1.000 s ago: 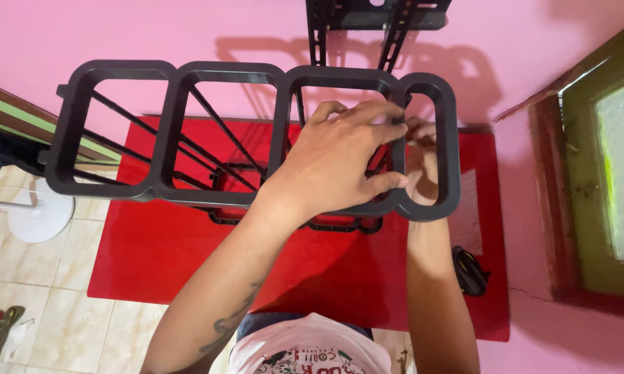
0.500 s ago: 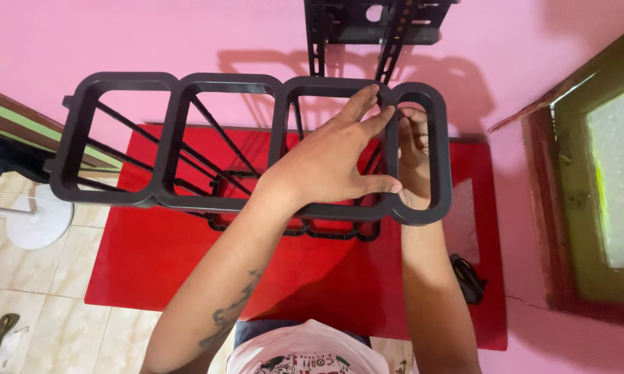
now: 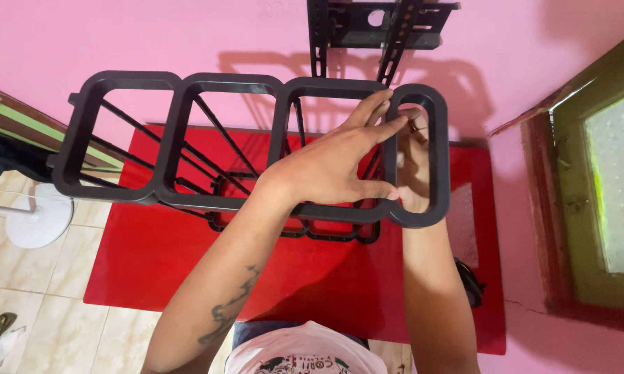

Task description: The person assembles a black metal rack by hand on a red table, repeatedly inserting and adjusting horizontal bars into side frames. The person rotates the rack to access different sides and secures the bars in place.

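A black plastic rack frame (image 3: pixel 166 135) with four open compartments in a row stands on thin black rods above a matching lower frame (image 3: pixel 222 221). My left hand (image 3: pixel 329 166) lies on top of it at the bar between the two rightmost compartments. Its fingers stretch to the far rail and its thumb reaches the near rail. My right hand (image 3: pixel 414 163) comes up from below inside the rightmost compartment, with its fingertips bunched against that same bar. What those fingertips pinch is hidden.
The rack stands on a red table (image 3: pixel 152 270) against a pink wall. A black metal wall bracket (image 3: pixel 367 28) hangs above. A white round stand base (image 3: pixel 38 221) sits on the tiled floor at left. At right there is a window (image 3: pixel 610 180), and a small black object (image 3: pixel 470 280) lies at the table's right edge.
My left hand has gone from a curled grip over the frame to fingers stretched out flat across it. My right hand stays inside the rightmost compartment.
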